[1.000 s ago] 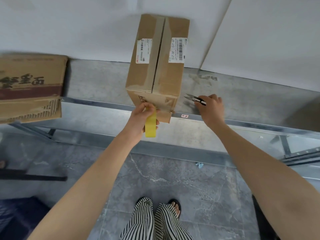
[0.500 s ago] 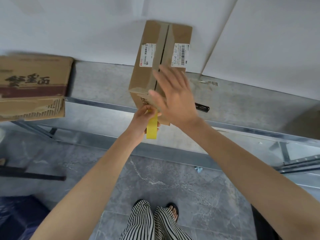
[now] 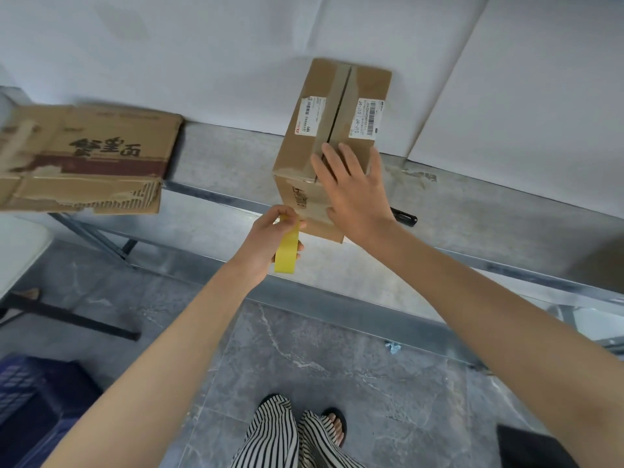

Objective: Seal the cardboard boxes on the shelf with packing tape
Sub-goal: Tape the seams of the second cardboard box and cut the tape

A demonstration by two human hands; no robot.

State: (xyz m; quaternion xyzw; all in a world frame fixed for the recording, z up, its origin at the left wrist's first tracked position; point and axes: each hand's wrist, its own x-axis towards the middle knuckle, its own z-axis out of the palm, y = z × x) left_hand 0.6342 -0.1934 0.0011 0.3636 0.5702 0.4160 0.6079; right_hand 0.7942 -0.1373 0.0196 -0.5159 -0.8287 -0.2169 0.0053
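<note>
Right hand (image 3: pixel 354 194) lies flat and open on the tall box (image 3: pixel 332 143), fingers spread over its seam. Just below it, left hand (image 3: pixel 270 238) pinches the yellow tape (image 3: pixel 287 253) at the box's front edge. The other box (image 3: pixel 84 160), well left, looks torn and untaped.

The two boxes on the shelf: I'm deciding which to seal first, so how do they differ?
The left box has a torn front edge; the middle box looks intact. The middle box carries white labels; the left box shows dark printed characters. Both are brown cardboard.
</note>
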